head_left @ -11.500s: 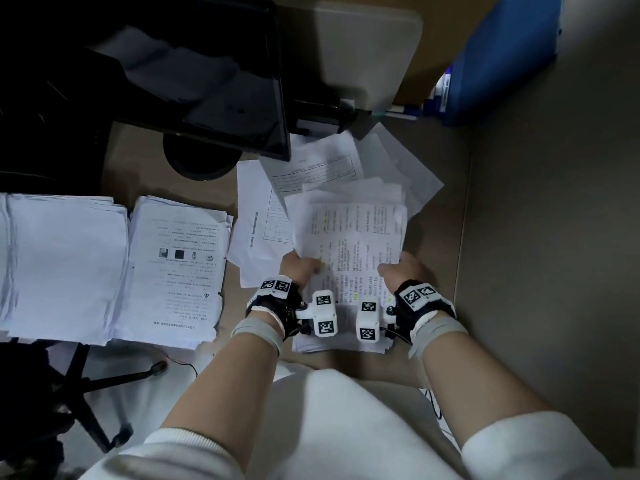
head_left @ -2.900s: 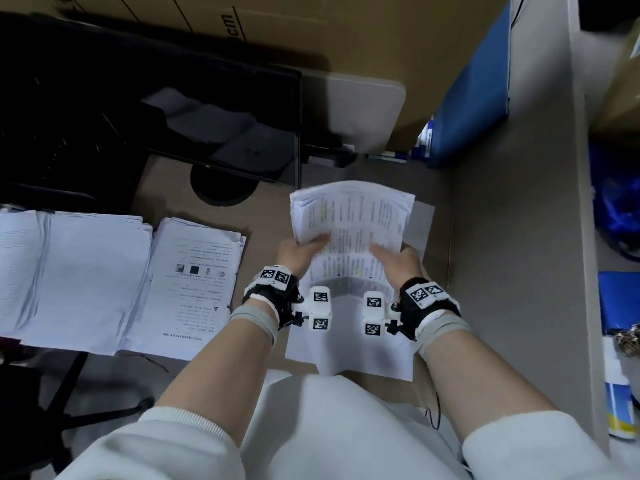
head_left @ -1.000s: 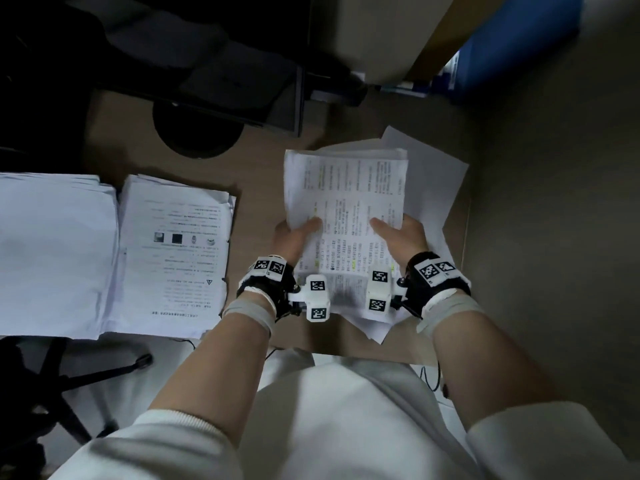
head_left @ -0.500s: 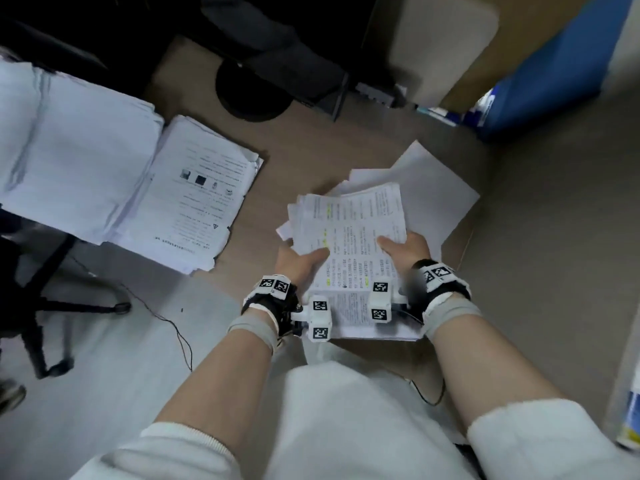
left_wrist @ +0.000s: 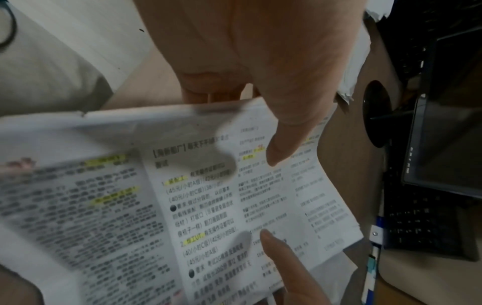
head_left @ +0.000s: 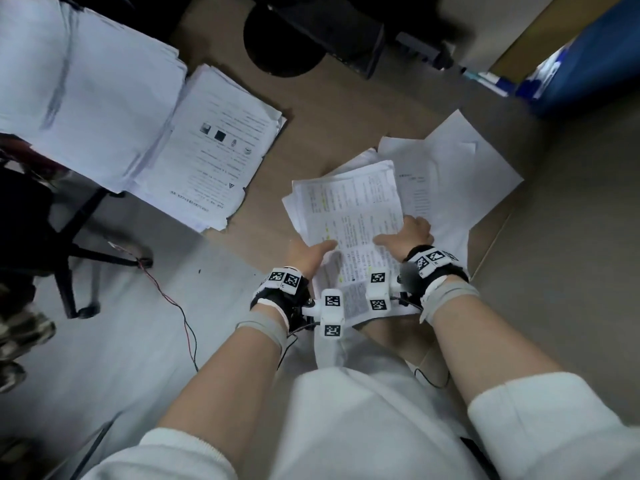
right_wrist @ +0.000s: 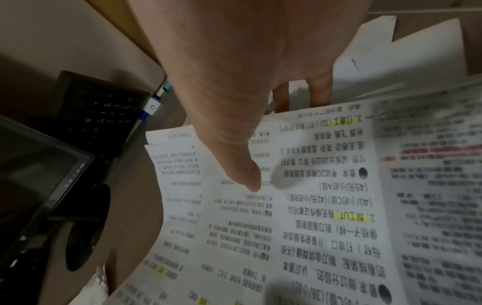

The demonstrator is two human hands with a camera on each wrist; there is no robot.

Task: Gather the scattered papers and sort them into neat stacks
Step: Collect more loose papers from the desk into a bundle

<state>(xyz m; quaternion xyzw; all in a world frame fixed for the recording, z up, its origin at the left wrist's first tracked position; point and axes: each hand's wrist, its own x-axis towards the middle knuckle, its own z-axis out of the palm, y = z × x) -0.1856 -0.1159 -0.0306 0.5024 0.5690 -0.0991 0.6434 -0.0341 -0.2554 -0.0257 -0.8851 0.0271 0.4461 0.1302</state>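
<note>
I hold a bundle of printed papers [head_left: 349,216] with yellow-marked lines above the desk, near its front edge. My left hand [head_left: 306,254] pinches its left side, thumb [left_wrist: 284,144] on top and fingers beneath. My right hand [head_left: 407,235] grips the right side the same way, thumb [right_wrist: 242,173] lying across the print [right_wrist: 326,216]. The bundle's sheets are fanned unevenly at the left. Several loose white sheets [head_left: 460,168] lie on the desk under and to the right of the bundle.
Two paper stacks sit at the left of the desk: a printed one [head_left: 214,147] and a blank-topped one [head_left: 86,88]. A monitor base [head_left: 284,53] and keyboard [left_wrist: 422,227] stand behind. A blue box [head_left: 588,64] is at the far right. A chair base [head_left: 76,251] is below left.
The bundle has come down and toward me since a second ago, and its sheets have slipped out of line at the left. Both hands keep their hold. The view has tilted and swung left.
</note>
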